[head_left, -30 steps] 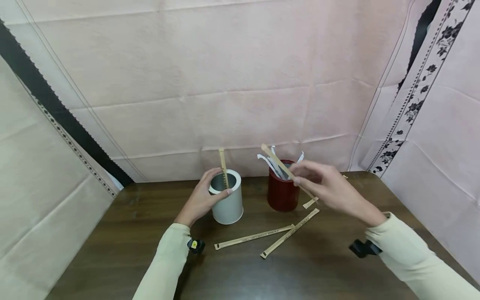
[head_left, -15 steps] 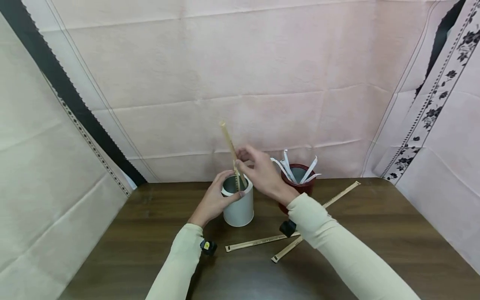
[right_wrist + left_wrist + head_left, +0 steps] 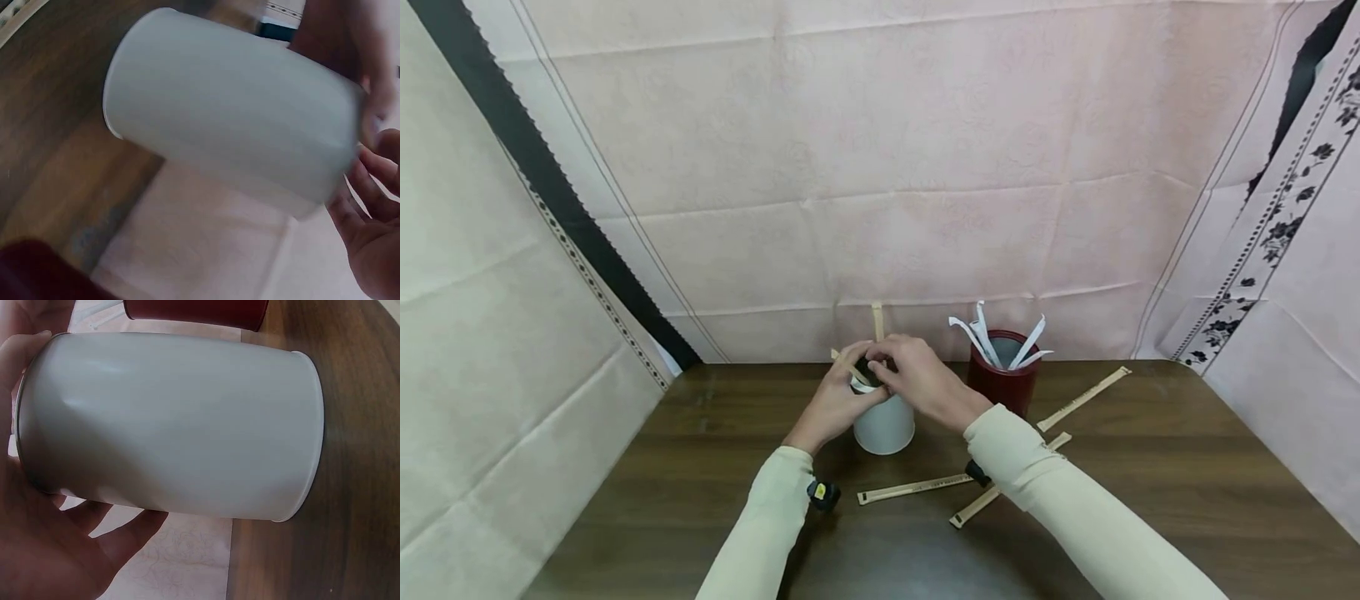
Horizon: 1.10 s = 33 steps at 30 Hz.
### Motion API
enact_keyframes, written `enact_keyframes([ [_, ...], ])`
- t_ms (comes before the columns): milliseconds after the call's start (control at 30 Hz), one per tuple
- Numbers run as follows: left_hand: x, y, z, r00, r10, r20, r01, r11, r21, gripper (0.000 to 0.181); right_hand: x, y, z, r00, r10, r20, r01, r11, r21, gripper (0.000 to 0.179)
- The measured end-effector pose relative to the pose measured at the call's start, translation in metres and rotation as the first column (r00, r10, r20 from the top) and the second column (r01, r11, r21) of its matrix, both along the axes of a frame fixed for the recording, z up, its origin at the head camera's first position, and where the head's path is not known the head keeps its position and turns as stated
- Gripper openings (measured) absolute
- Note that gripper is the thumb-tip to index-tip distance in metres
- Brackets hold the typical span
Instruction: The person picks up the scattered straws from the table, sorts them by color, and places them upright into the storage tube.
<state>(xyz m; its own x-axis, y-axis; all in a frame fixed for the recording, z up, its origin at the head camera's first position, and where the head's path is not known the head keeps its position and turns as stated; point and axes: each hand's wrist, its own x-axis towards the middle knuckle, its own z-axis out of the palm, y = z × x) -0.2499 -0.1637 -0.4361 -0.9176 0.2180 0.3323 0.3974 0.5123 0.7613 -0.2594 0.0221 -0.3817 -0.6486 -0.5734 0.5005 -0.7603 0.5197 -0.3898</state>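
Note:
A pale grey can (image 3: 884, 427) stands on the table, and my left hand (image 3: 838, 398) grips it around the upper part near the rim. My right hand (image 3: 922, 379) is at the can's mouth with its fingers bent; whether it pinches anything is hidden. One slim tan paper-wrapped stick (image 3: 877, 320) rises behind the hands. Another tan stick (image 3: 847, 367) slants left across the left fingers from the can's mouth. The left wrist view shows the can's side (image 3: 169, 425) and the left fingers (image 3: 125, 540) below it. In the right wrist view the can (image 3: 231, 109) looks blurred, with fingers around its rim.
Right of the grey can stands a dark red can (image 3: 1000, 385) with several white strips (image 3: 1028, 342) sticking out. Loose tan sticks lie on the brown table (image 3: 625, 500): one at front (image 3: 913, 489), one crossing beneath the right sleeve (image 3: 976, 506), one at right (image 3: 1084, 398). Cloth walls (image 3: 925, 167) surround it.
My right hand has brought a tan stick leftward from beside the red can into the grey can's mouth, and then lower. The left hand has stayed on the grey can.

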Motion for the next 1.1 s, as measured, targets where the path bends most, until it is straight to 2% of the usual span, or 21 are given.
enact_keyframes([
  [67,-0.002,0.004,0.001,1.000,0.002,0.000,-0.002,1.000,-0.019,0.075,0.007,0.016,0.005,1.000,0.003,-0.019,-0.005,0.998,-0.060,0.017],
  [133,-0.004,0.006,0.003,1.000,-0.004,-0.008,0.004,1.000,-0.030,0.076,0.015,0.037,0.012,1.000,0.021,0.009,-0.020,0.993,-0.119,0.016],
  [233,-0.006,0.004,0.007,1.000,-0.005,-0.019,0.004,0.999,-0.044,0.075,0.027,0.071,0.022,0.987,0.077,0.142,-0.056,0.988,-0.146,0.013],
  [267,-0.006,0.002,0.008,1.000,0.002,-0.020,-0.002,0.999,-0.044,0.075,0.029,0.083,0.025,0.974,0.101,0.203,-0.075,0.988,-0.134,0.013],
  [367,-0.004,-0.005,0.010,1.000,0.024,-0.010,-0.024,0.999,-0.045,0.075,0.030,0.112,0.025,0.909,0.152,0.387,-0.138,0.988,-0.065,0.012],
  [400,-0.003,-0.008,0.010,1.000,0.029,-0.004,-0.029,0.999,-0.046,0.075,0.028,0.120,0.021,0.892,0.161,0.422,-0.162,0.986,-0.034,0.011],
  [467,-0.001,-0.011,0.009,0.999,0.034,0.009,-0.033,0.998,-0.052,0.075,0.023,0.137,0.008,0.881,0.176,0.440,-0.211,0.977,0.032,0.010],
  [600,-0.001,-0.010,0.007,1.000,0.023,0.009,-0.022,0.998,-0.058,0.076,0.015,0.168,-0.031,0.894,0.147,0.422,-0.242,0.953,0.181,0.011],
  [700,-0.002,-0.005,0.005,1.000,0.013,0.008,-0.013,0.999,-0.053,0.077,0.015,0.189,-0.059,0.910,0.085,0.405,-0.206,0.942,0.266,0.013],
  [800,-0.003,0.001,0.004,1.000,0.006,0.015,-0.005,0.999,-0.041,0.077,0.019,0.204,-0.079,0.934,0.043,0.355,-0.161,0.937,0.310,0.014],
  [967,-0.002,0.000,0.004,0.999,0.007,0.039,-0.005,0.999,-0.032,0.076,0.032,0.211,-0.093,0.970,0.005,0.244,-0.096,0.927,0.362,0.013],
  [1100,-0.002,-0.001,0.004,0.999,0.011,0.042,-0.009,0.999,-0.036,0.076,0.045,0.214,-0.092,0.979,-0.011,0.205,-0.074,0.911,0.406,0.012],
])
